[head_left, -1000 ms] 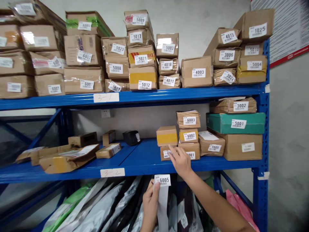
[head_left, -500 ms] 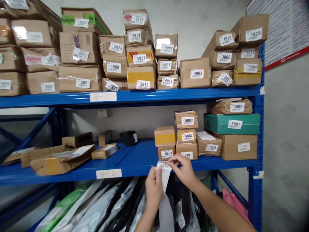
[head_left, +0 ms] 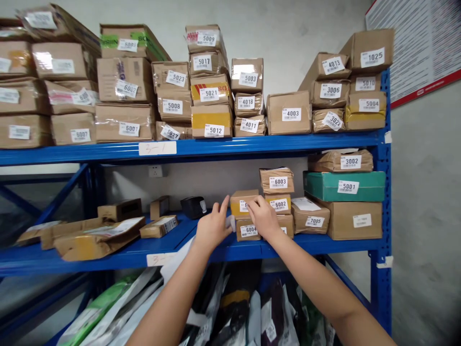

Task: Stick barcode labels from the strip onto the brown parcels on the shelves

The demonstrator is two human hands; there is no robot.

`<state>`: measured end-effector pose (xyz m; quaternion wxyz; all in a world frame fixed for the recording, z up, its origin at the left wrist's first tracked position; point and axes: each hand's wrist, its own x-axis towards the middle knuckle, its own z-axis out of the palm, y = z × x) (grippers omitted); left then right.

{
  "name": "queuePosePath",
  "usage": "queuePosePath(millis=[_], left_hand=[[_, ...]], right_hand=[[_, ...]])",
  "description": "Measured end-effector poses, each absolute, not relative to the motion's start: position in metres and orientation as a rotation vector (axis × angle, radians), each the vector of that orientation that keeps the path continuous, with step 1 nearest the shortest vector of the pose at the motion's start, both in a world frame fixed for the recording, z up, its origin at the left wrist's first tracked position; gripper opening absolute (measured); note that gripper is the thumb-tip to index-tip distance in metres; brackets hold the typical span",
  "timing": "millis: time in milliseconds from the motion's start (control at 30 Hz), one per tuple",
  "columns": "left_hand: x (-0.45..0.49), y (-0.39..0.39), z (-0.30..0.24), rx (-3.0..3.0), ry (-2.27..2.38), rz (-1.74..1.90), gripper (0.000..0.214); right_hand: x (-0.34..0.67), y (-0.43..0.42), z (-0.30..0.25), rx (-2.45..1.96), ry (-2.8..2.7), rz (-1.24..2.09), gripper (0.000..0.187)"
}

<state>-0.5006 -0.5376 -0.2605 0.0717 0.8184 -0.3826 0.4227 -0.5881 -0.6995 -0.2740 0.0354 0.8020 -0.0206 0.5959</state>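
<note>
My right hand (head_left: 264, 218) rests its fingertips on a white numbered label (head_left: 244, 205) on the front of a small brown box with yellow tape (head_left: 242, 198). That box sits on box 6004 (head_left: 248, 230) on the middle shelf (head_left: 216, 240). My left hand (head_left: 212, 227) is just left of the box, with its index finger raised and the other fingers pinching a white backing strip (head_left: 230, 222). The strip hangs down below my left forearm. Boxes 6003 (head_left: 277, 181) and 6002 (head_left: 279, 204) stand to the right.
The top shelf (head_left: 252, 143) carries several stacked numbered cartons. A green box 5001 (head_left: 344, 186) and box 7005 (head_left: 311, 216) fill the right end. Flat parcels (head_left: 97, 235) and a black device (head_left: 193, 206) lie to the left. Poly mailers (head_left: 234, 312) are packed below. A blue upright (head_left: 382, 288) stands at the right.
Both hands rose from below the shelf edge to the yellow-taped box. The label 6005 came off the strip and now lies on the box front under my right fingers.
</note>
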Motion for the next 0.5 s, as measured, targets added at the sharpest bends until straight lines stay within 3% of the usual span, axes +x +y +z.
queuePosePath(millis=[100, 233, 333, 500], left_hand=[[-0.498, -0.552, -0.242, 2.506, -1.313, 1.318, 0.092], [-0.485, -0.557, -0.239, 2.445, -1.434, 1.302, 0.074], [-0.479, -0.555, -0.241, 2.379, -1.43, 1.259, 0.066], [-0.481, -0.554, -0.242, 2.334, -1.497, 1.147, 0.079]], right_hand=[[-0.59, -0.701, -0.28, 2.448, -0.107, 1.817, 0.025], [-0.595, -0.706, -0.288, 2.415, -0.11, 1.849, 0.047], [-0.597, -0.707, -0.294, 2.417, -0.118, 1.915, 0.049], [-0.594, -0.698, -0.301, 2.442, -0.299, 1.958, 0.05]])
